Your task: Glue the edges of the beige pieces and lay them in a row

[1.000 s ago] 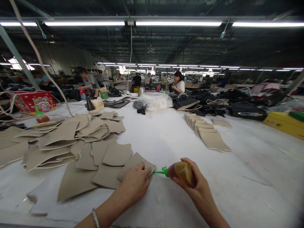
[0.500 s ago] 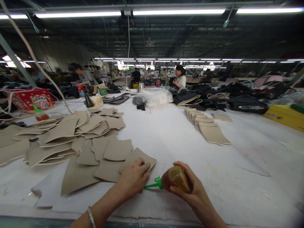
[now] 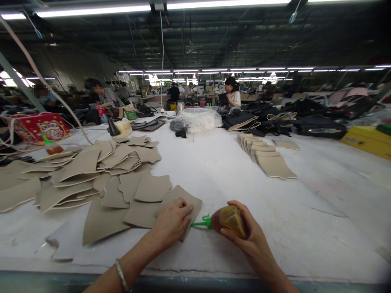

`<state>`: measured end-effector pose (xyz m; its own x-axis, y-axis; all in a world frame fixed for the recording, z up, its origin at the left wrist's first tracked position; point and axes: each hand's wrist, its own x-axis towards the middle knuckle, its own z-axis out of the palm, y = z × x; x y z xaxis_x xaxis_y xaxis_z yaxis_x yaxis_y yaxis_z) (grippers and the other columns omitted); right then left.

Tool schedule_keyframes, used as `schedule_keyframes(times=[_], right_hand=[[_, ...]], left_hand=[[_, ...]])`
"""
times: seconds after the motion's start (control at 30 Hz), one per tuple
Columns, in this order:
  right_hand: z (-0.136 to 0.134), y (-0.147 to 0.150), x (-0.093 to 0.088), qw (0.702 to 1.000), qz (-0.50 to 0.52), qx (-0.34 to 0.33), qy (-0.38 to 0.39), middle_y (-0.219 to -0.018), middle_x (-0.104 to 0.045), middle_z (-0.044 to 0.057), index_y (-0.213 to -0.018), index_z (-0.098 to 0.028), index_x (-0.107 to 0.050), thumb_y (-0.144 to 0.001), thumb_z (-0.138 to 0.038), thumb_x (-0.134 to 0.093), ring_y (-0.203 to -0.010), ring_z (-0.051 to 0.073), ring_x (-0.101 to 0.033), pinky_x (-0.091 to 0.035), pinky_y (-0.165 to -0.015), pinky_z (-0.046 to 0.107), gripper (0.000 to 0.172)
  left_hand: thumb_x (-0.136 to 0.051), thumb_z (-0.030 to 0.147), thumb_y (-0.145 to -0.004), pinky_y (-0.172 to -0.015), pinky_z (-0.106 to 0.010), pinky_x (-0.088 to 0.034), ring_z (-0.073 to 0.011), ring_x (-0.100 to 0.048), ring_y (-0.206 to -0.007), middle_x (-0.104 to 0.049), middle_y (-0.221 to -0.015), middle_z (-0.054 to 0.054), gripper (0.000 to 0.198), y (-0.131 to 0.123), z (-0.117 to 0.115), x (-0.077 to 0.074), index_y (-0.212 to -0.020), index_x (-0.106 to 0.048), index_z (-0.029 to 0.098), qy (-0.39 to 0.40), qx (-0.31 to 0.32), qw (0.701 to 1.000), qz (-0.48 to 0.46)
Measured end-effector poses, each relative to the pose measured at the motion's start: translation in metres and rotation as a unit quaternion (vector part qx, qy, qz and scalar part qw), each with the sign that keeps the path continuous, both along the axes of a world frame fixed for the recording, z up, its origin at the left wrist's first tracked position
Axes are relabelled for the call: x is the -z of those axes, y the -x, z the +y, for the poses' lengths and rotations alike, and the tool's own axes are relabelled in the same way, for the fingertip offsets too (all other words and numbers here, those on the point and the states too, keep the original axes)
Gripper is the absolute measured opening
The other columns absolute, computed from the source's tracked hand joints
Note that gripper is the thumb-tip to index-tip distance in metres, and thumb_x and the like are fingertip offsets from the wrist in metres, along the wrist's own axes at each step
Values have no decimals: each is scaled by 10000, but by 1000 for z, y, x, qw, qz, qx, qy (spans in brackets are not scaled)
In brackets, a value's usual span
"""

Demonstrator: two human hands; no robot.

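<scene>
My right hand (image 3: 255, 234) is wrapped round a squeeze bottle (image 3: 229, 221) of amber liquid, tipped on its side. Its green nozzle (image 3: 200, 223) points left, with the tip at the right edge of a taupe sheet piece (image 3: 195, 199). Curled fingers of my left hand (image 3: 173, 217) grip that piece near this edge and hide part of it. Under and beside it lie more cut taupe pieces (image 3: 152, 189), overlapping one another. A bracelet (image 3: 120, 273) circles my left wrist.
Loose piles of taupe pieces (image 3: 79, 162) cover the left side. A fanned row (image 3: 273, 162) lies at right. Farther back are a clear plastic bag (image 3: 200, 120), black bags (image 3: 317, 126), a yellow box (image 3: 366, 140) and another glue bottle (image 3: 53, 147). People work beyond.
The bottle's nozzle tip has moved up along the edge of the taupe piece, away from my left fingertips. My left hand keeps its hold on the piece. The view has tilted slightly down.
</scene>
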<state>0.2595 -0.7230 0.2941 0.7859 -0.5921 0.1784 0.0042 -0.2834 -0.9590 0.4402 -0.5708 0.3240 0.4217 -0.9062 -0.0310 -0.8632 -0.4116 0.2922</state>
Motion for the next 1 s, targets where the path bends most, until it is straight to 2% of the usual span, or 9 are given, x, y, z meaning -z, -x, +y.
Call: schedule_keyframes(times=[0.13,0.3,0.47,0.63,0.8,0.93,1.0], right_hand=[[-1,0,6,998,-2,-57,-8,-1131,-543,20,-1221,-266,-427,-725,-388,-738,-998,221,-552,-427,-881,289,598],[-2,2,11,1000,-6,17,18,-1136,-530,18,-1217,-270,-434,-736,-389,-728,-1021,218,-533,-404,-920,287,576],[0,4,13,999,-10,-45,13,-1136,-539,18,-1222,-273,-436,-730,-388,-732,-1006,214,-549,-432,-886,268,585],[-3,4,11,999,-13,22,47,-1119,-542,21,-1206,-267,-454,-731,-371,-733,-987,210,-553,-432,-880,268,561],[5,5,8,1000,-13,-23,13,-1087,-571,40,-1197,-244,-479,-711,-365,-745,-941,232,-583,-466,-849,297,567],[6,6,9,999,-6,29,32,-1099,-570,42,-1189,-243,-486,-711,-365,-742,-969,239,-574,-456,-873,308,555],[7,5,10,999,-6,27,24,-1119,-562,37,-1191,-249,-486,-709,-368,-742,-987,237,-567,-451,-884,302,559]], left_hand=[[-423,303,-885,-872,-303,-425,-196,-546,-1001,-562,-1096,-43,311,0,1,1,-1143,-594,263,-2,-4,1000,3],[-410,247,-883,-855,-305,-428,-192,-549,-985,-557,-1098,-40,315,-3,0,4,-1134,-600,259,-2,-8,1000,4],[-394,243,-895,-841,-290,-427,-181,-554,-965,-560,-1073,-33,322,-4,0,7,-1140,-600,273,6,-16,1000,6],[-364,237,-909,-844,-278,-422,-172,-551,-966,-563,-1069,-38,337,-5,2,7,-1147,-602,267,14,-10,1000,16],[-351,241,-915,-859,-287,-417,-178,-547,-977,-563,-1081,-50,352,-6,2,3,-1166,-597,253,10,-11,1000,24],[-352,234,-912,-862,-281,-416,-174,-546,-978,-562,-1086,-47,354,-6,3,2,-1168,-596,258,15,-10,999,33],[-356,231,-911,-866,-280,-414,-172,-545,-981,-562,-1082,-47,357,-6,3,3,-1176,-593,259,18,-9,999,40]])
